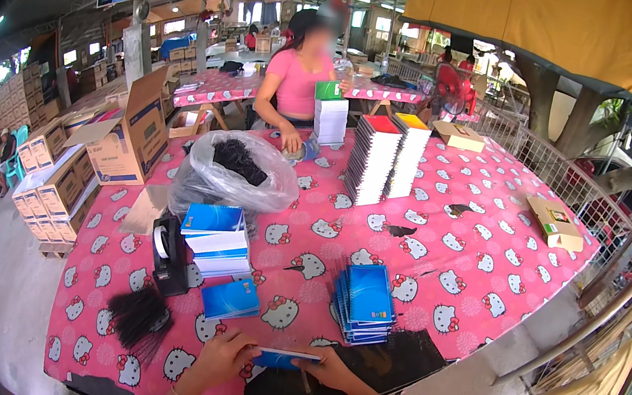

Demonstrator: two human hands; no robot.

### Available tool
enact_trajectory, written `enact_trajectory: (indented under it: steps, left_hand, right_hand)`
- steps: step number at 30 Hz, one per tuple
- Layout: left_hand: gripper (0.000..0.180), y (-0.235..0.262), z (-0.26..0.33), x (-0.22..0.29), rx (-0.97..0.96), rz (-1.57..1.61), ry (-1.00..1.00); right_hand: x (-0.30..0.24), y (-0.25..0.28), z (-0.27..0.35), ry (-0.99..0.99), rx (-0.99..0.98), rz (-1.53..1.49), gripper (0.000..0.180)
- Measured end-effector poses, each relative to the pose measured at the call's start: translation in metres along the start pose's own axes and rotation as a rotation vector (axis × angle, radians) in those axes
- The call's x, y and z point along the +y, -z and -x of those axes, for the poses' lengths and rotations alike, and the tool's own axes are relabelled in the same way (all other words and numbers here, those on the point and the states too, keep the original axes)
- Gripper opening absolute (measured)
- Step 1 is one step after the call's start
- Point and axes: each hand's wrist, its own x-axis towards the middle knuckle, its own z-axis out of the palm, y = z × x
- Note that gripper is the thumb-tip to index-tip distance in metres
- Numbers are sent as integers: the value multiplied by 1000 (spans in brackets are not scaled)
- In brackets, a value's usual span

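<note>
My left hand [225, 355] and my right hand [328, 367] both hold a thin blue notebook [282, 358] edge-on, low over the near side of the pink cartoon-cat tablecloth [471, 263]. A fanned stack of blue notebooks [365, 303] lies just beyond my right hand. A single blue notebook [230, 298] lies beyond my left hand, with a taller blue-and-white stack [217, 240] behind it. A bundle of black bands [139, 315] lies to the left of my left hand.
A black tape dispenser [169, 255] stands left of the stacks. A clear bag of black items [237, 173] sits mid-table. Tall spiral notebook piles [385, 159] stand farther back. A person in a pink top [298, 83] works opposite. Cartons [133, 127] line the left; a wire fence [574, 189] runs along the right.
</note>
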Motion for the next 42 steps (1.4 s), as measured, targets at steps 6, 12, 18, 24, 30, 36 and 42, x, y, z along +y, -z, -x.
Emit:
enact_trajectory:
  steps: [6, 12, 18, 24, 30, 36, 42]
  left_hand:
    - [56, -28, 14, 47, 231, -601, -79]
    - [37, 5, 0, 19, 79, -437, -108]
    - [14, 21, -19, 26, 40, -175, -219]
    - [21, 7, -15, 13, 80, -135, -246]
    - [19, 14, -18, 22, -4, 37, -174]
    - [23, 8, -15, 3, -169, 179, -42]
    - [25, 5, -12, 3, -92, 137, -59]
  right_hand:
    - [5, -17, 3, -132, 169, -188, 32]
    - [-12, -12, 4, 22, 105, -37, 32]
    - [0, -8, 6, 54, 70, -45, 33]
    - [4, -4, 6, 19, 26, 12, 31]
    - [-2, -4, 9, -4, 1, -40, 32]
    - [6, -5, 8, -41, -46, -48, 34]
    - [1, -5, 8, -102, -53, -35, 33]
